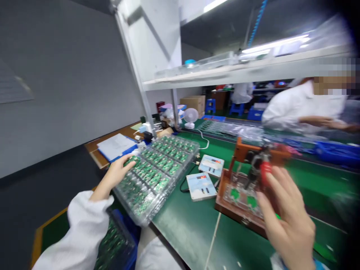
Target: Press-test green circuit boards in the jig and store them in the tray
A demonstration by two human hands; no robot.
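Observation:
My left hand [118, 173] pinches a small green circuit board [132, 160] over the left edge of a clear plastic tray [180, 179]. Rows of similar green boards fill the tray's compartments. On the right, my right hand [288, 219], smeared by motion, reaches to the red handle [266, 173] of a clamp on a brown test fixture [233, 208]. Its fingers are stretched out and the thumb stands apart; whether they touch the handle I cannot tell. Green boards [251, 201] lie in the fixture's clear bed under the clamp.
Two white meter boxes [201, 186] with red digits stand between tray and fixture. Beneath the left arm is another tray of boards [112, 240]. A small fan [191, 117] and a shelf [242, 73] are behind. Across the bench sits a person in white [295, 107] near a blue bin [337, 152].

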